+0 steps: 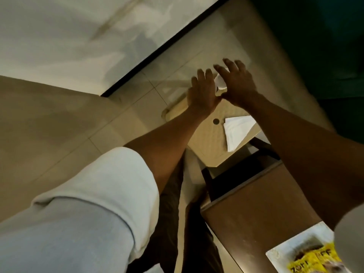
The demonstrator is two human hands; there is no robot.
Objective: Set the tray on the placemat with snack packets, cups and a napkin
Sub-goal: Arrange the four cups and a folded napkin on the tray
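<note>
**A:** Where is the tray?

**B:** The beige rectangular plastic tray with a dotted surface is in the middle of the view, far below the camera. Its near corner hangs past the edge of the brown wooden tabletop. I cannot tell what carries the tray. It has a small round hole near its centre.

**A:** What lies on it?

**B:** A folded white paper napkin lies on the right part of the tray. At the far end of the tray there is a small white paper cup, tilted, between the two hands.

**A:** And the hands?

**B:** The left hand is just left of the cup, palm toward it, its fingers spread and straight. The right hand is over the cup from the right side, its fingers also spread. The picture is blurred there, so I cannot tell if any hand really grips the cup or only touches it.

**A:** Anything else?

**B:** At the bottom right corner, on the tabletop, lies a yellow snack packet with dark letters, on a white mat. Under all this is a pale tiled floor. The person wears a white rolled sleeve on the left arm.
</note>
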